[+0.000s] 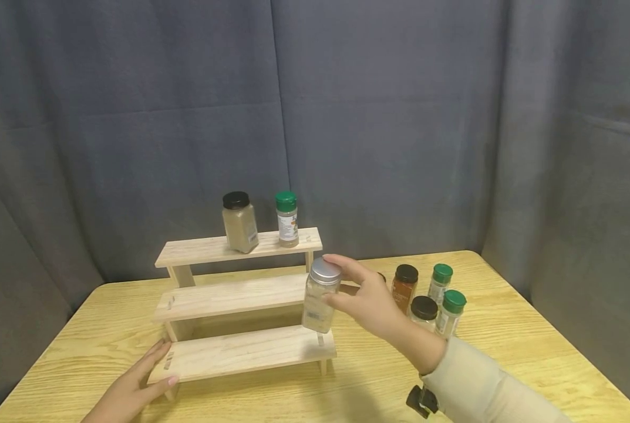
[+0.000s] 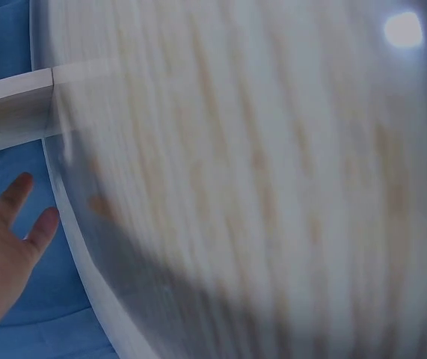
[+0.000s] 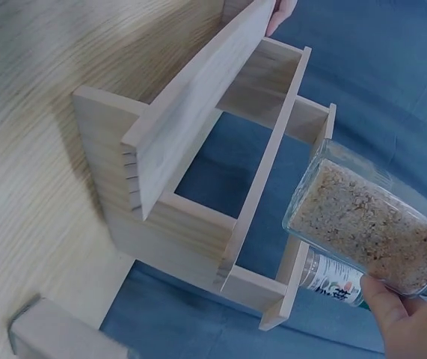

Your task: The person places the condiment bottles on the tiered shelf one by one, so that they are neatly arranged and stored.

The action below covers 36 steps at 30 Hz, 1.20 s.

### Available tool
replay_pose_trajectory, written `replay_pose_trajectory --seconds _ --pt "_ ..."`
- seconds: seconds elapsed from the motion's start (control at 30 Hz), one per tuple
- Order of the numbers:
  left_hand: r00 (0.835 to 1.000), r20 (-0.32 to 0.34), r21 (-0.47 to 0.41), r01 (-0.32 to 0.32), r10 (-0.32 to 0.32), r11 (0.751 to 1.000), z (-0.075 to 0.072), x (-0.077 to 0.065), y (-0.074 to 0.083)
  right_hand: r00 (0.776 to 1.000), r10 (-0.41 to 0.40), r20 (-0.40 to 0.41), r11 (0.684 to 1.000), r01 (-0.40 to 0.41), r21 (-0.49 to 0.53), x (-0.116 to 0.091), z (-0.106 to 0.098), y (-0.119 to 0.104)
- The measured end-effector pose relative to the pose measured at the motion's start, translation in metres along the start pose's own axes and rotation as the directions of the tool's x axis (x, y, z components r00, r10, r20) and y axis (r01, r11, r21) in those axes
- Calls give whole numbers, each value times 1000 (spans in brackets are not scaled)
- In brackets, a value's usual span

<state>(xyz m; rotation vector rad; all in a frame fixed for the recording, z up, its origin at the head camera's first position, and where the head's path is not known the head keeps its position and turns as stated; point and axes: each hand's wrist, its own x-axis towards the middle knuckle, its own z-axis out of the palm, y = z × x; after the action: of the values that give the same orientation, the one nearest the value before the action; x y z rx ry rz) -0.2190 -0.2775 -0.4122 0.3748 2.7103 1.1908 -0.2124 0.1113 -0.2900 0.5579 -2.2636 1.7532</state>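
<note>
A three-step wooden rack (image 1: 246, 353) stands on the table. My right hand (image 1: 370, 299) grips a clear jar (image 1: 317, 305) with a silver lid near its top, in front of the rack's right end. In the right wrist view this jar (image 3: 370, 224) holds coarse, speckled tan grains. My left hand (image 1: 135, 382) touches the left end of the lowest step, fingers fairly straight. In the left wrist view the left hand (image 2: 4, 254) shows spread fingers by the wood. On the top step stand a black-lidded jar (image 1: 241, 226) and a green-capped bottle (image 1: 287, 220).
To the right on the table (image 1: 526, 352) stand several more spice containers, among them a black-lidded jar of reddish-brown spice (image 1: 403, 288) and a green-capped bottle (image 1: 449, 314). My right forearm passes in front of some. A grey curtain (image 1: 388, 129) hangs behind and along both sides.
</note>
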Motion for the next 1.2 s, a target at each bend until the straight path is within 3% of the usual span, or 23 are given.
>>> replay_pose_trajectory --seconds 0.27,0.93,1.2 --pt "1000 -8 -32 -16 16 999 1 -1 -1 999 -18 37 1000 18 7 11 14 -4" --pt "999 -12 -17 -46 46 999 1 1 -2 994 -82 79 996 80 29 40 54 -10" --pt "1000 8 -25 2 -2 1000 0 2 -4 991 -98 91 995 99 -8 51 67 -16"
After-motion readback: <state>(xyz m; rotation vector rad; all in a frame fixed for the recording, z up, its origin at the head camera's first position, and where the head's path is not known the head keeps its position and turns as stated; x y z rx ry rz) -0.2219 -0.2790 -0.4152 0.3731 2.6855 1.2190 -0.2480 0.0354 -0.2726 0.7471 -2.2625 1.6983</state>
